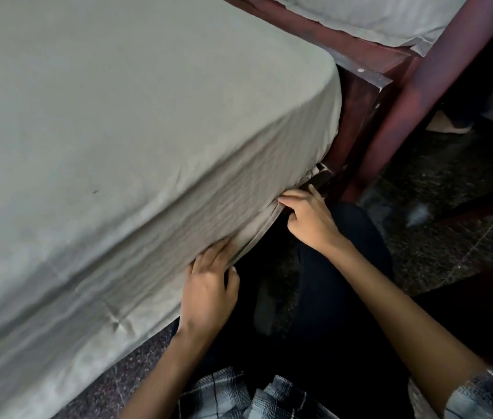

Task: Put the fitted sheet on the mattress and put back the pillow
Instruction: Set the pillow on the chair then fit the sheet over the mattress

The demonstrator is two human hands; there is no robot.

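Corner-tuck step: fitted sheet [118, 116] covers the corner beside the bed frame [357, 116], right hand [308, 216] pinches its hem, left hand [209, 285] flat-fingered on its side; next, pull hem under (pillow unseen).

Both arms reach forward and down, forearms bare, plaid sleeves [481, 391] pushed up near the elbows. Left hand [212, 285] is back-up, fingers pretty much straight and a little spread, lying flat against the fitted sheet [118, 146], thumb sticking out to the right. Right hand [308, 216] sits further out and to the right, knuckles up, fingers curled in on the sheet's lower edge, index poking left. The hands are close but not touching.
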